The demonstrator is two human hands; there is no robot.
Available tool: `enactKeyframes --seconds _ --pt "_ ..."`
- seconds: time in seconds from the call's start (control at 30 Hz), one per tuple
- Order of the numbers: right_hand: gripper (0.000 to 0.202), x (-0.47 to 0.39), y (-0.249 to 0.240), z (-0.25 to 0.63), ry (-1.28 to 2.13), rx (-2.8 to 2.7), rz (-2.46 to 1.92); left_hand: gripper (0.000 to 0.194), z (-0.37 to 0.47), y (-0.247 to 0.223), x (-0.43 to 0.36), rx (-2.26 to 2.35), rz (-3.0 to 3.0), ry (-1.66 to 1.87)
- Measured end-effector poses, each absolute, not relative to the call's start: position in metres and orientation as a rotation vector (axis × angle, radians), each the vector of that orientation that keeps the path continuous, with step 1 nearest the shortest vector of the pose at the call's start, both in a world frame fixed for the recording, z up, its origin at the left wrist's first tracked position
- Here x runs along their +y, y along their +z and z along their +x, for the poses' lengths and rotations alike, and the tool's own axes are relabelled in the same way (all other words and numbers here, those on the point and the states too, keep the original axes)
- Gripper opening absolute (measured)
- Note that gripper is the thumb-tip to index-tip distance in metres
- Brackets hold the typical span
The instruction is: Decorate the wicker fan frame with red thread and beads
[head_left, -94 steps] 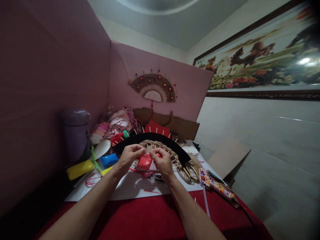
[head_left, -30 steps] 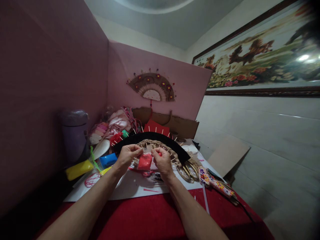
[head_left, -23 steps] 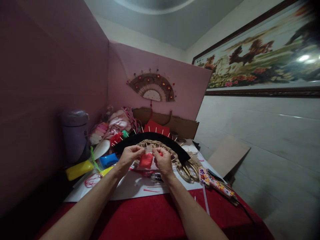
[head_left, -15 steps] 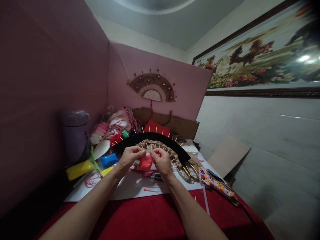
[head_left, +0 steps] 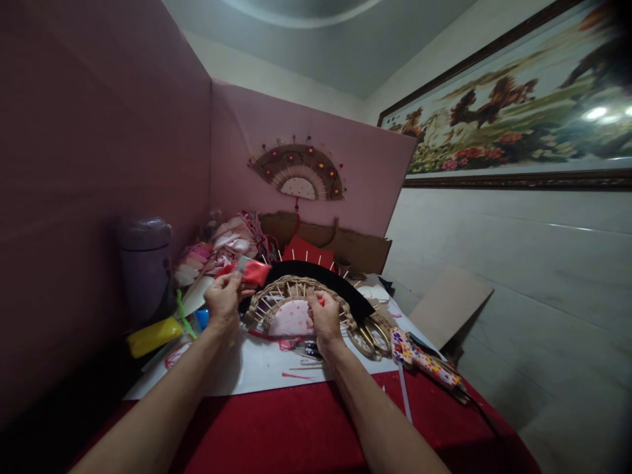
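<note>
My left hand (head_left: 224, 299) is closed on the edge of a small clear packet of red clay (head_left: 257, 272), held up at the left of a woven fan. My right hand (head_left: 324, 319) is closed, with a bit of red clay (head_left: 321, 302) showing at its fingertips. Behind and below the hands lies the fan, with its braided tan rim (head_left: 257, 299), thin pale sticks, a black outer band (head_left: 340, 284) and a white half-round base (head_left: 291, 318) with pink dots. My right hand covers the right end of that base.
To the right lie gold-handled scissors (head_left: 368, 339) and a flowered glue gun (head_left: 427, 365) with a cord. A yellow clay packet (head_left: 155, 336) and a purple bottle (head_left: 145, 270) stand at the left. A finished fan (head_left: 301, 168) hangs on the pink panel behind.
My hands have parted. The left has carried the red packet up and to the left, and the right now has a small red piece. The dotted base has come into view.
</note>
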State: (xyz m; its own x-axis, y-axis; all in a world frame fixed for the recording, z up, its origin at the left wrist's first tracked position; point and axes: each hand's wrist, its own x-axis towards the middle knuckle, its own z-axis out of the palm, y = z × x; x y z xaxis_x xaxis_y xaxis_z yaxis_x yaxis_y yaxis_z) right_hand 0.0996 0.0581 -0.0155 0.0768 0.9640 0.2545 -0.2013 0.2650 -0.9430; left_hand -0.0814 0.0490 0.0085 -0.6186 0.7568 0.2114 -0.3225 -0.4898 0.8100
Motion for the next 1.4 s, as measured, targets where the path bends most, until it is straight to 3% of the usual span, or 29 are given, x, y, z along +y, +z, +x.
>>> enactKeyframes --seconds 0.2,0.3,0.5,0.7,0.93,1.0,1.17,1.4 --pt "0.025 0.058 -0.019 0.094 1.039 -1.223 -0.91 0.011 -0.097 0.012 0.055 0.959 0.61 2.283" --pt "0.024 0.054 -0.019 0.092 1.007 -1.337 -0.893 0.011 -0.085 0.007 0.049 0.985 0.763 2.074" --pt "0.017 0.05 -0.014 0.095 0.79 -1.498 -0.892 0.041 -0.052 0.002 0.036 0.933 1.106 1.477" --pt "0.039 0.045 -0.015 0.094 0.557 -1.672 -0.801 0.055 -0.037 -0.004 0.03 0.838 1.144 1.276" --pt "0.062 0.042 -0.018 0.092 0.368 -1.798 -0.693 0.039 -0.038 -0.003 0.027 0.686 1.068 1.286" --pt "0.056 0.041 -0.014 0.093 0.401 -1.752 -0.697 0.037 -0.042 -0.001 0.028 0.698 1.052 1.321" --pt "0.016 0.036 -0.006 0.095 0.408 -1.637 -0.758 0.033 -0.047 0.004 0.027 0.682 1.023 1.341" --pt "0.008 0.034 -0.009 0.094 0.328 -1.692 -0.813 0.039 -0.043 0.005 0.025 0.656 0.976 1.395"
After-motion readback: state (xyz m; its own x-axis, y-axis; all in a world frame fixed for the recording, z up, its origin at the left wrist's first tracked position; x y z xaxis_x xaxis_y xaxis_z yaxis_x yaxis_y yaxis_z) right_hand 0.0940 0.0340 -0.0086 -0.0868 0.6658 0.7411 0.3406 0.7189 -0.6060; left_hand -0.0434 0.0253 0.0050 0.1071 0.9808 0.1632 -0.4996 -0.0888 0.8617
